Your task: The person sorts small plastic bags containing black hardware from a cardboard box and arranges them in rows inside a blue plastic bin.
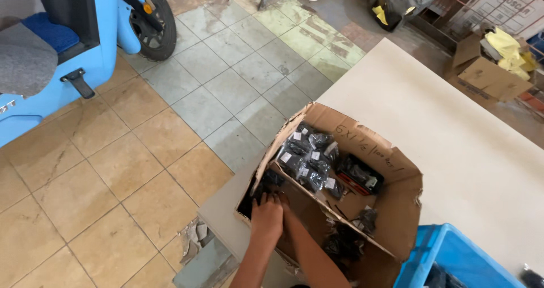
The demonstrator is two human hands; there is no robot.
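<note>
while both arms reach into the torn brown cardboard box (391, 169) on the pale bench (453, 129), the left hand (266, 214) presses onto a small black plastic packet (271, 181) — its grip unclear — right hand hidden beneath.

Pale, flat tabletop (453, 152), running from the lower middle up to the right. Resting on its near corner: an open brown cardboard box (396, 208), flaps raised, its left side right at the table's left edge. Just beside the box at the bottom right, touching or nearly so: a blue plastic crate (447, 248), only its corner in view. Under and left of the table: tiled floor (141, 169), tan and grey squares. Standing on those tiles at the upper left: a blue vehicle (107, 33) with a black wheel (156, 19).
</note>
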